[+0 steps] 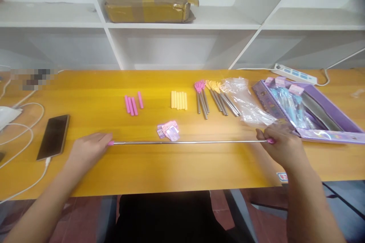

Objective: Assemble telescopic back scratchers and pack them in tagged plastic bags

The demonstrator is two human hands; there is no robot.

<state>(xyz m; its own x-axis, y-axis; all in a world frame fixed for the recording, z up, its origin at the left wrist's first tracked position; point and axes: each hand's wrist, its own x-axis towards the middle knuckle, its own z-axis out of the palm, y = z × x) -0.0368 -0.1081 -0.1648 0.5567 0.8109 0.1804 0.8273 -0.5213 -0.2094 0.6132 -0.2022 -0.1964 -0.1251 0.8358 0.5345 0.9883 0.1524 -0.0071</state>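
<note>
Stretched out level across the table is a telescopic back scratcher (188, 142), its thin metal rod drawn long. My left hand (89, 146) is closed round its pink grip at one end. At the other end my right hand (281, 144) closes on the pink head, which is mostly hidden by the fingers. Beyond the rod lie small printed cards (171, 130), pink grip tubes (131, 106) and a row of yellow grip tubes (179, 100). Farther right are back scratchers with pink heads (202, 98) and others with yellow heads (221, 98), their rods short.
Clear plastic bags (245, 100) lie beside a purple box (327, 134) holding bagged blue items. A power strip (295, 74) sits behind it. On the left are a phone (53, 137) and white cables. A taped carton (148, 5) stands on the white shelf.
</note>
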